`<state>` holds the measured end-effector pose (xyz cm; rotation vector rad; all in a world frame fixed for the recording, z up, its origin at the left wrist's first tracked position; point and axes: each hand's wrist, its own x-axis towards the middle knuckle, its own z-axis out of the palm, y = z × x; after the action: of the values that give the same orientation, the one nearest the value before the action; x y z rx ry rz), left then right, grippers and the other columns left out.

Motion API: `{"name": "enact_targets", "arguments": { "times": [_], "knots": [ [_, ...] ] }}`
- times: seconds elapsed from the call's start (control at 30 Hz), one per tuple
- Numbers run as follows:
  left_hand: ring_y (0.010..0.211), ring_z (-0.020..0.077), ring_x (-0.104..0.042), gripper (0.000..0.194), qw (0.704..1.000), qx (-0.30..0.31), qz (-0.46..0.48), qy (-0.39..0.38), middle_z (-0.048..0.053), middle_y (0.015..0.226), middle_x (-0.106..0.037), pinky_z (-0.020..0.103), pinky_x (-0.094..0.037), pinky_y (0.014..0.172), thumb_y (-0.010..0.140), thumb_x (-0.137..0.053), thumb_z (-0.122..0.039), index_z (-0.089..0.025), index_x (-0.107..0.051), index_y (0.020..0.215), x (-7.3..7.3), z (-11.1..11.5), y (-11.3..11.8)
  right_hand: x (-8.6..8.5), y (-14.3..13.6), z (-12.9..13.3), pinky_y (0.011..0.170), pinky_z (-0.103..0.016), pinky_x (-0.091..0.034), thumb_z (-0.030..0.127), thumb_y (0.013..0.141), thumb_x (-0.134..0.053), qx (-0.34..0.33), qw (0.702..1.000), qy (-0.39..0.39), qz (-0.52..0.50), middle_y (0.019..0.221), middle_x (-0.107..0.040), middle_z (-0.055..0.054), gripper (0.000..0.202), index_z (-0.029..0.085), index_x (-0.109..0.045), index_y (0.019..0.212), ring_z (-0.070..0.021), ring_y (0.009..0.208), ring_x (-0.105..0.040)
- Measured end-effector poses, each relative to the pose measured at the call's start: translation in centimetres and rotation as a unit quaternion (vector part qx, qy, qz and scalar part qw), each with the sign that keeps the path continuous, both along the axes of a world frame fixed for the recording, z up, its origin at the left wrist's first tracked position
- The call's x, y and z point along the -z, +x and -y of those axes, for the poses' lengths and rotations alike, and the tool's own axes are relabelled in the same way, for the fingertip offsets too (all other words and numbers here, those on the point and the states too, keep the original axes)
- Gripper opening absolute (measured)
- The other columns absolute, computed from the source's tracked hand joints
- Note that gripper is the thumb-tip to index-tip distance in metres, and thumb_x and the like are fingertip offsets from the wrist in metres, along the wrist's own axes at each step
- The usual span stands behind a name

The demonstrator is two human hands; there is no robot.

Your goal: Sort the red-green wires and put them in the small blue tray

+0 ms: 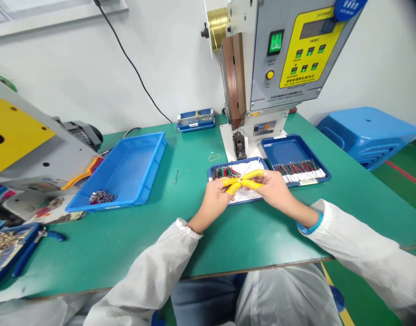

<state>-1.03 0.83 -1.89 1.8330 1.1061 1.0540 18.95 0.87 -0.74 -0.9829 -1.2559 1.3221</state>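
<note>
My left hand point(215, 197) and my right hand point(274, 186) meet fingertip to fingertip, both with yellow covers on thumb and forefinger. Pinched between them is a thin pale wire point(246, 170); its ends are partly hidden by the fingers. Just below and behind the hands lies a blue tray point(210, 173) holding red, green and black wires point(224, 172) with white parts point(253, 166). Right of it, a second blue tray point(282, 149) carries a row of red, green and black wires point(298, 170) with white ends.
A crimping machine point(240, 145) stands behind the trays. Left are a large blue bin point(135, 170) and another machine point(34, 131). A small blue tray point(196, 121), rubber band point(214, 157) and loose wire bit point(176, 176) lie on the green table. A blue stool point(367, 129) stands right.
</note>
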Motion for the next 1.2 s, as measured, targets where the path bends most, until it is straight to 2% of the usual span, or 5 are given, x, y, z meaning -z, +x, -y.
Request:
{"name": "enact_targets", "arguments": {
  "times": [0.33, 0.5, 0.73, 0.87, 1.2],
  "knots": [
    [0.081, 0.0180, -0.069, 0.035, 0.981, -0.012, -0.068, 0.179, 0.007, 0.093, -0.078, 0.030, -0.056, 0.077, 0.080, -0.061, -0.005, -0.016, -0.079, 0.108, -1.3, 1.2, 0.0, -0.4, -0.6, 0.5, 0.067, -0.032, -0.059, 0.040, 0.061, -0.096, 0.007, 0.996, -0.078, -0.043, 0.074, -0.077, -0.004, 0.031, 0.019, -0.080, 0.079, -0.0163, 0.064, -0.069],
    [0.060, 0.0130, -0.061, 0.014, 0.999, 0.007, 0.047, -0.022, 0.004, 0.072, -0.071, 0.024, -0.049, 0.056, 0.085, -0.064, -0.021, -0.015, -0.077, 0.087, -1.6, 1.1, 0.6, -0.3, -0.3, 0.3, 0.069, -0.033, -0.058, 0.038, 0.065, -0.094, -0.017, 0.998, -0.041, -0.047, 0.079, -0.077, -0.003, 0.030, 0.021, -0.081, 0.086, -0.0160, 0.066, -0.067],
    [0.047, 0.0059, -0.045, 0.031, 0.907, 0.054, 0.266, -0.323, 0.001, 0.066, -0.062, 0.020, -0.033, 0.042, 0.077, -0.076, -0.042, -0.012, -0.069, 0.076, -2.4, 1.3, 1.4, -0.8, 0.1, 0.0, 0.067, -0.029, -0.055, 0.041, 0.075, -0.088, -0.092, 0.995, -0.004, -0.041, 0.091, -0.072, -0.002, 0.024, 0.022, -0.081, 0.089, -0.0128, 0.069, -0.063],
    [0.046, 0.0048, -0.042, 0.032, 0.891, 0.069, 0.279, -0.351, 0.000, 0.064, -0.059, 0.019, -0.029, 0.041, 0.076, -0.078, -0.043, -0.012, -0.069, 0.080, -2.6, 1.6, 1.5, -1.0, 0.3, -0.1, 0.073, -0.032, -0.056, 0.042, 0.075, -0.088, -0.101, 0.995, 0.013, -0.017, 0.092, -0.071, -0.003, 0.024, 0.021, -0.080, 0.083, -0.0142, 0.074, -0.065],
    [0.047, 0.0085, -0.053, 0.039, 0.951, 0.132, 0.166, -0.226, -0.003, 0.060, -0.058, 0.022, -0.045, 0.048, 0.092, -0.066, -0.054, -0.017, -0.057, 0.085, -2.9, 1.9, 1.4, -2.0, -0.2, 1.3, 0.079, -0.033, -0.055, 0.042, 0.077, -0.087, -0.096, 0.991, -0.026, -0.089, 0.089, -0.067, -0.002, 0.025, 0.021, -0.075, 0.081, -0.0165, 0.082, -0.065]
  ]
}}
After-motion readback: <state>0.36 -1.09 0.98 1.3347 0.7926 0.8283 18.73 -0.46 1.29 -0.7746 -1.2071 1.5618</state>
